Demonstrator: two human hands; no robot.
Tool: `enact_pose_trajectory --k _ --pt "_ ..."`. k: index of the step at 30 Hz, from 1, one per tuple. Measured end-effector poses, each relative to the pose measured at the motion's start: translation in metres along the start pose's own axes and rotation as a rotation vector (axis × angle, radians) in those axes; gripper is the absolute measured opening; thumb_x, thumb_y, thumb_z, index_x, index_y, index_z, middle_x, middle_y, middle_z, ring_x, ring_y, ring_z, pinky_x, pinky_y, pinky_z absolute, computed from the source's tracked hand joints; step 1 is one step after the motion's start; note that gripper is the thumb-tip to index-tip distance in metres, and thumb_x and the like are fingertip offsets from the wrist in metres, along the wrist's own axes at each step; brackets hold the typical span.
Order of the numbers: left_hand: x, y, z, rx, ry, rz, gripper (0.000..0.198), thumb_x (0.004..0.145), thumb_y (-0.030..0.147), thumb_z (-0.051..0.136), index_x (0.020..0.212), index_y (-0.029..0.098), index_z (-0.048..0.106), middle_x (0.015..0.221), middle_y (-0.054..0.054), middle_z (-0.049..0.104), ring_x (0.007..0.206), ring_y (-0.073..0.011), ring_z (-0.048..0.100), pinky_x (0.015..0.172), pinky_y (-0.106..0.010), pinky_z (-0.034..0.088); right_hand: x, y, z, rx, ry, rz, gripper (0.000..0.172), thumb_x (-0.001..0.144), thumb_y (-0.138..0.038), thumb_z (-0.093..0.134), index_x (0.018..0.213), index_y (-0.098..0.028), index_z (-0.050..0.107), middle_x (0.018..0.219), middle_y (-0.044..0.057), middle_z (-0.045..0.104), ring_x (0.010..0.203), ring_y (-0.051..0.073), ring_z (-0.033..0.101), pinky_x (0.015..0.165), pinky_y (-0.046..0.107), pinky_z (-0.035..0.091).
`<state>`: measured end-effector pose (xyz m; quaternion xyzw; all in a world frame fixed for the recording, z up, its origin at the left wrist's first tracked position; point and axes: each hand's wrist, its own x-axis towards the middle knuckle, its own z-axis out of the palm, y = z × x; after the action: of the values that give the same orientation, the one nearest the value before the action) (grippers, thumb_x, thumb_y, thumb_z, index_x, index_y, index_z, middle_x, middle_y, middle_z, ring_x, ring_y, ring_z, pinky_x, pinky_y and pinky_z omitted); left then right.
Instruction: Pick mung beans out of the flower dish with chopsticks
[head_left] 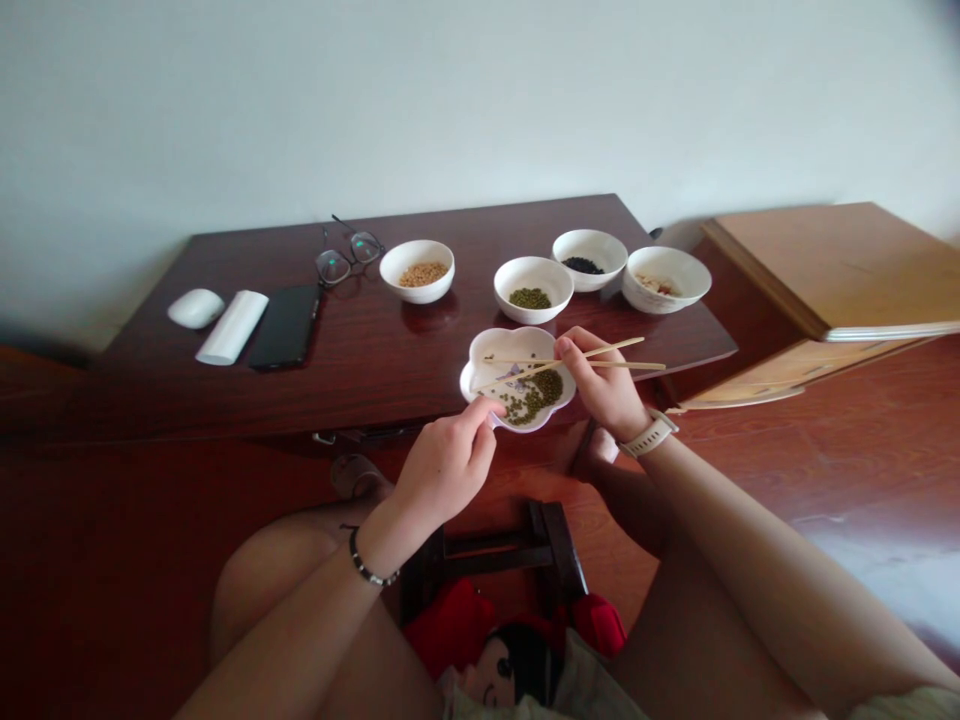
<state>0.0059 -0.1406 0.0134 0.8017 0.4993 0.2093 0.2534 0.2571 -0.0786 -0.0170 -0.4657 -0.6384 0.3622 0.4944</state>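
Note:
My left hand [448, 458] grips the near left rim of a white flower-shaped dish [475, 358] at the table's front edge. Inside this dish, small green beans [546, 392] are gathered mostly to the right, with a few strays at the left and back. A pair of light wooden chopsticks [631, 365] is held in my right hand [601, 385], their tips pointing left over the dish. I cannot make out any bean between the tips. Just behind the dish stands a white bowl [534, 312] with more green beans [529, 298].
Other white bowls hold tan grains [423, 274], black beans [583, 265] and pale pieces [658, 284]. To the left lie glasses [349, 258], a dark phone [286, 327], a white cylinder [232, 327] and a white rounded object [196, 308]. A wooden cabinet [840, 265] stands right of the table.

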Motion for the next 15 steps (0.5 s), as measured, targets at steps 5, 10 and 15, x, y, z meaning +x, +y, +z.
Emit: enact_pose_trajectory --k 5,10,15 --pt "0.0 -0.0015 0.0019 -0.007 0.01 0.009 0.032 0.108 0.018 0.043 0.125 0.02 0.07 0.075 0.0 0.074 0.066 -0.0169 0.07 0.069 -0.028 0.047 0.0014 0.0015 0.0015 0.018 0.006 -0.007 0.047 0.109 -0.059 0.058 0.08 -0.023 0.056 0.07 -0.001 0.05 0.065 0.015 0.042 0.059 0.032 0.031" --pt "-0.0001 -0.001 0.0024 -0.018 0.016 0.007 0.032 0.108 0.018 0.043 0.125 0.02 0.07 0.079 -0.001 0.076 0.069 -0.0179 0.072 0.07 -0.028 0.046 0.002 0.0047 0.0028 0.01 0.029 -0.022 0.047 0.108 -0.061 0.058 0.081 -0.023 0.059 0.071 -0.001 0.052 0.066 0.016 0.044 0.061 0.033 0.033" --pt "0.0 -0.001 0.0036 0.018 0.023 0.005 0.031 0.109 0.019 0.044 0.124 0.021 0.07 0.079 -0.001 0.076 0.068 -0.019 0.072 0.069 -0.029 0.047 0.0023 0.0059 0.0054 -0.001 0.05 -0.019 0.046 0.109 -0.059 0.057 0.081 -0.023 0.057 0.071 -0.001 0.051 0.066 0.016 0.043 0.061 0.032 0.032"
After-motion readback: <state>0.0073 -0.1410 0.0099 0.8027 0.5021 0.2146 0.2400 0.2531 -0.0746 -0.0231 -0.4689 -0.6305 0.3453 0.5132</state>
